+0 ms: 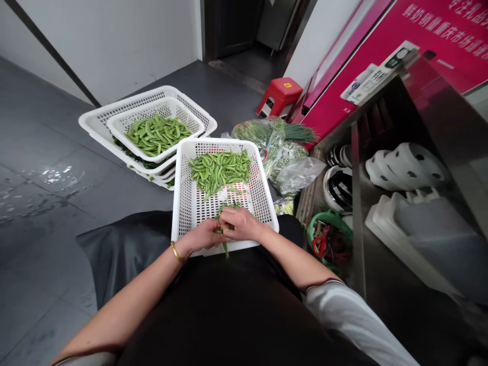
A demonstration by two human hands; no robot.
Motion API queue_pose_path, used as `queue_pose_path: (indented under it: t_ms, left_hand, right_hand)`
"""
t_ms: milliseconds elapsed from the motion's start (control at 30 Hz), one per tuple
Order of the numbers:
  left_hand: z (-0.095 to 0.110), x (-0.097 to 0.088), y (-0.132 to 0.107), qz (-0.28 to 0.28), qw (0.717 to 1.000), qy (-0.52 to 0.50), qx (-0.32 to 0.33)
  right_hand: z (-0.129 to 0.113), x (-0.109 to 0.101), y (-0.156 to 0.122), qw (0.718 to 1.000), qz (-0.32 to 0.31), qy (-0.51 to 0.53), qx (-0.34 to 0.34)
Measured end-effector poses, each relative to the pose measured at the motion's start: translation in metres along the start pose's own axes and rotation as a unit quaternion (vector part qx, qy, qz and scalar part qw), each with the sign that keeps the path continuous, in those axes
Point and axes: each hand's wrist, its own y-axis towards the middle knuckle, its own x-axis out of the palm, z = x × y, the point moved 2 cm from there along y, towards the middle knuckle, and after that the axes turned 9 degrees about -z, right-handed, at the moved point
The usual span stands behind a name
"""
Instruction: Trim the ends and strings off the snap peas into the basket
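White stacked baskets (91, 123) stood far left. Another white basket (176, 203) sat nearer, to their right, pod pile (221, 170) toward its far side. Right hand (243, 224): grip curled narrow above that basket's near end, couldn't tell on what. Left hand (204, 236) beside it: grip held a green pod (225, 249), one end hanging down.

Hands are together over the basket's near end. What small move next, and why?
Perhaps hold the left hand steady and ease the right hand slightly away: a green pod hangs from the left hand, while the right hand curls close to it, hiding its own grip. Parting them should show what each holds.
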Motion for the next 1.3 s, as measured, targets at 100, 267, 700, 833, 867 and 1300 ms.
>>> queue_pose_path:
  t_ms: [100, 267, 700, 833, 867, 1300]
  left_hand:
    - [-0.005, -0.001, -0.004, -0.061, 0.997, -0.048, 0.014]
    - [-0.003, -0.010, -0.008, -0.064, 0.993, -0.091, 0.041]
    - [0.021, -0.008, -0.010, -0.106, 0.992, -0.067, -0.005]
    - [0.013, -0.009, -0.008, -0.096, 0.987, -0.129, 0.007]
    - [0.010, -0.012, -0.008, -0.071, 0.984, -0.165, 0.019]
    - [0.017, -0.030, -0.024, 0.256, 0.956, 0.026, 0.141]
  right_hand:
    - [0.003, 0.001, 0.001, 0.999, -0.019, 0.037, -0.030]
    - [0.011, -0.005, -0.002, 0.966, -0.024, 0.257, 0.027]
    - [0.002, -0.032, 0.000, 0.976, -0.049, 0.212, -0.003]
    - [-0.005, -0.031, 0.001, 0.983, -0.033, 0.180, -0.001]
    - [-0.005, -0.032, -0.001, 0.985, -0.013, 0.174, 0.005]
    - [0.005, -0.018, -0.011, 0.992, -0.060, 0.098, 0.054]
